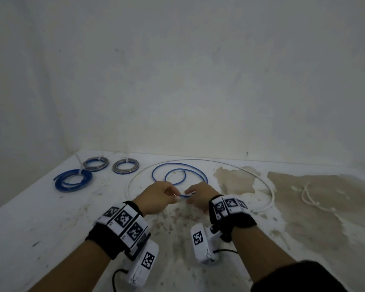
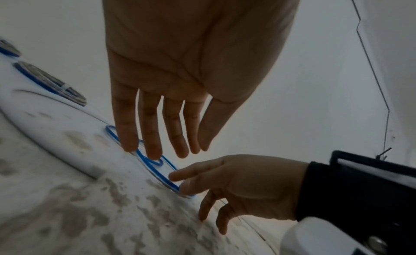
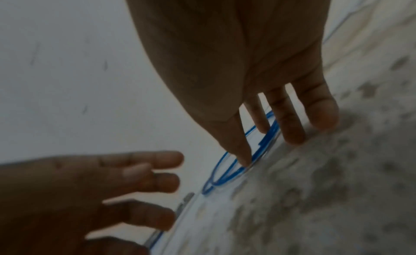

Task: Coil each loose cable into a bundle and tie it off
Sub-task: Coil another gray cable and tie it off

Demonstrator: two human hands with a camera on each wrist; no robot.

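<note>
Blue cable (image 1: 178, 172) loose on table (image 1: 40, 207), both hands touching

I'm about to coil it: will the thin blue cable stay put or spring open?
The blue cable lies in wide open curves, so it probably springs back. It looks thin and light, likely sliding easily on the table. Left hand and right hand touch it.

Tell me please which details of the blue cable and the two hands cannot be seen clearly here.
- Head view: the left hand and right hand cover the blue cable where they meet it; the grip is hidden.
- Right wrist view: dark and blurred; finger contact is unclear.
- Head view: ties on the three coiled bundles are too small.
</note>
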